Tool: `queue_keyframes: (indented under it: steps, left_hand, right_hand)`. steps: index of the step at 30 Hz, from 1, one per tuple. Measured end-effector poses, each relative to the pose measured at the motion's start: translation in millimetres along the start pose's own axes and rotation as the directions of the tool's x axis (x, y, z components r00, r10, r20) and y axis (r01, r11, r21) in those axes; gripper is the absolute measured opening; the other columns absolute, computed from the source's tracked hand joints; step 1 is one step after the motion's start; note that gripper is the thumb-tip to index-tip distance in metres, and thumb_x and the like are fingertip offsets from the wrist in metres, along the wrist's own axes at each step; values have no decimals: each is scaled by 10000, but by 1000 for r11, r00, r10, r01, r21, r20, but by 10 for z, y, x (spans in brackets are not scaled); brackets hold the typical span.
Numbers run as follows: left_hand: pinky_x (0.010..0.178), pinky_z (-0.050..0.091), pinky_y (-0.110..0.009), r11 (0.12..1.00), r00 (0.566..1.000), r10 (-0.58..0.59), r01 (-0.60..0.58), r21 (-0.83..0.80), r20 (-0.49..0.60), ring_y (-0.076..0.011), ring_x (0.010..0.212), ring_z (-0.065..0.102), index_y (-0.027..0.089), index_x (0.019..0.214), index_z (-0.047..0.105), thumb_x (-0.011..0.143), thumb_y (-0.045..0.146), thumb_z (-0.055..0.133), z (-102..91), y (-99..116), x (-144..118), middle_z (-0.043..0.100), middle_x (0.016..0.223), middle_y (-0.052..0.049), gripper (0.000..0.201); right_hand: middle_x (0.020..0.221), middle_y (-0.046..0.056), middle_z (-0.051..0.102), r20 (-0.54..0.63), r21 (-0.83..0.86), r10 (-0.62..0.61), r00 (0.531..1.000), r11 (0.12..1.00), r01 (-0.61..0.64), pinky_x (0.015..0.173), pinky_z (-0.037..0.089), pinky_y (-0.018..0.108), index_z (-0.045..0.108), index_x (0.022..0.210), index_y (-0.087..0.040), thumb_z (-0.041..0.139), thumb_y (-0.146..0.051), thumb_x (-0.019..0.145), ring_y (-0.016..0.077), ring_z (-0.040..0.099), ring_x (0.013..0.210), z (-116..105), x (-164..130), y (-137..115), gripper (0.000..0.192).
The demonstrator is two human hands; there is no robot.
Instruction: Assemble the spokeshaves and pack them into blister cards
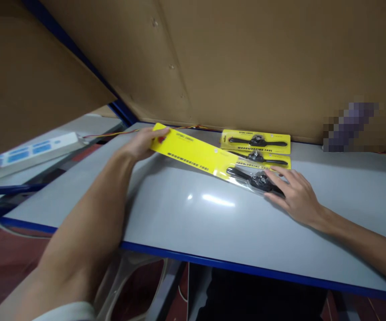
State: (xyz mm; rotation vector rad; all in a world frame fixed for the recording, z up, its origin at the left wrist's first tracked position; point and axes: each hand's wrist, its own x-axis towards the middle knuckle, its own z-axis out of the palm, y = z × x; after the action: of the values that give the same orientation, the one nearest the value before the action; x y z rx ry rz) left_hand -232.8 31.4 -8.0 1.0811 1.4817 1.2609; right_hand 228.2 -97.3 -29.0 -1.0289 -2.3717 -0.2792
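My left hand pinches the far left end of a yellow backing card printed "Spoke Shave" and "Woodworking Tool". The card slants down to the right, and its right end meets a clear plastic blister pack. Inside that plastic lies a black spokeshave. My right hand grips the blister's right end, thumb below and fingers above, hiding part of one handle. Behind it lie two packed spokeshaves on yellow cards, a rear pack and a nearer pack partly covered.
A grey table with a blue edge is beneath my hands. Brown board walls stand behind and at left. A white power strip and thin wires are at left. A blurred purple object is at back right; a pale stool stands below.
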Motion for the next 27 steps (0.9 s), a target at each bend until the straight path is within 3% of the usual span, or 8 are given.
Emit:
queue_keyframes:
  steps: [4, 10, 13, 15, 17, 20, 23, 27]
  left_hand:
    - [661, 436, -237, 894, 996, -52, 80, 441, -75, -138, 685, 620, 128, 717, 622, 929, 528, 768, -307, 19, -49, 742, 673, -12, 475]
    - [588, 235, -288, 700, 997, 48, 11, 714, -62, -130, 602, 446, 155, 683, 703, 778, 901, 672, -215, 1, -104, 678, 562, -3, 752]
    - [620, 257, -280, 656, 995, 79, -5, 755, -62, -133, 646, 453, 171, 703, 695, 829, 885, 624, -271, 0, -110, 673, 601, 13, 729]
    - [651, 279, -278, 542, 989, 119, 10, 841, -89, -156, 700, 464, 171, 813, 725, 895, 791, 621, -319, 32, -118, 655, 656, 5, 634]
    - [700, 311, -287, 405, 971, 194, 52, 913, -141, -198, 777, 487, 170, 1045, 745, 961, 672, 584, -317, 93, -128, 656, 771, -24, 533]
    - [786, 390, -340, 281, 932, 322, 72, 957, -165, -264, 884, 538, 146, 1295, 668, 1007, 564, 493, -121, 205, -162, 679, 966, -96, 536]
    - [898, 453, -398, 247, 891, 450, -197, 949, 68, -298, 985, 588, 115, 1171, 684, 985, 473, 495, 341, 257, -275, 695, 1058, -147, 445]
    - [938, 479, -444, 226, 666, 484, -722, 653, 568, -319, 1007, 595, 178, 1042, 721, 978, 541, 472, 1120, 168, -642, 677, 1021, -141, 445]
  right_hand:
    - [1484, 123, 677, -2, -24, -49, 999, 998, 49, 990, 567, 505, 547, 1574, -245, 567, -457, 1076, 314, 665, 1222, -42, -13, 51, 541]
    - [1385, 93, 735, -24, -57, -73, 997, 996, 72, 986, 575, 543, 540, 1580, -344, 700, -383, 999, 339, 701, 1199, -396, -47, 540, 603]
    - [1382, 124, 722, -117, -79, 2, 993, 997, -12, 999, 567, 570, 451, 1643, -370, 673, -415, 1012, 373, 708, 1204, -664, -256, 957, 670]
    - [1305, 126, 748, -133, -110, 108, 985, 986, -123, 901, 561, 609, 488, 1615, -377, 621, -547, 1009, 426, 726, 1137, -784, -517, 1262, 643]
    - [1232, 107, 766, 9, -153, 216, 976, 965, -212, 861, 545, 585, 492, 1592, -449, 508, -561, 1050, 408, 730, 1094, -837, -818, 1545, 554]
    - [1176, 110, 762, 61, -190, 200, 978, 964, -186, 805, 530, 612, 469, 1604, -443, 452, -694, 1004, 430, 719, 1036, -839, -1112, 1807, 651]
    - [1324, 144, 724, 37, -206, 264, 964, 946, -251, 854, 514, 621, 407, 1650, -424, 480, -627, 1023, 451, 693, 1147, -829, -984, 1752, 663]
    - [1258, 112, 776, -50, -167, 95, 994, 981, -102, 835, 542, 542, 713, 1349, -399, 691, -492, 952, 386, 732, 1062, -748, -330, 1268, 408]
